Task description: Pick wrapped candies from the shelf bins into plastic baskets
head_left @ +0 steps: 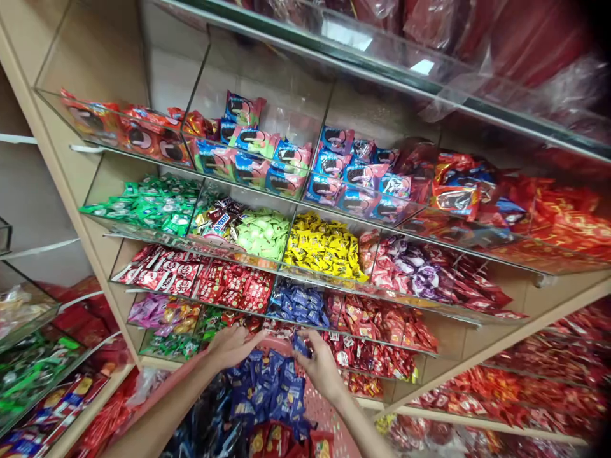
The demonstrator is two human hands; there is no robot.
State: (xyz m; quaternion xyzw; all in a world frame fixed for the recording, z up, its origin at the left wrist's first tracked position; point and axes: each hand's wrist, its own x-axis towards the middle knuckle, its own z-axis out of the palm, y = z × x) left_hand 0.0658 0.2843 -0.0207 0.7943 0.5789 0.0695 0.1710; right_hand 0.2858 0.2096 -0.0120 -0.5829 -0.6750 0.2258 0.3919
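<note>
A pink perforated basket [340, 416] stands below the shelves, holding many small blue candy packets [268, 389]. Dark blue-black packets [203, 413] and red packets [274, 440] share the basket with them. My right hand [321, 364] is closed in a pinch on a blue candy packet [301, 344] above the basket's right side. At the basket's far left edge, my left hand [235, 343] is open, with its fingers and thumb stretched out and nothing visible in it. More blue candy packets [300, 303] fill a shelf compartment just beyond my hands.
Clear-fronted shelves [229, 257] rise ahead, split into compartments. They hold green packets [157, 202], yellow packets [324, 247], red packets [238, 285] and larger blue-pink cookie packs [344, 175]. A wooden side panel [90, 245] borders the left. Further candy shelves flank both sides.
</note>
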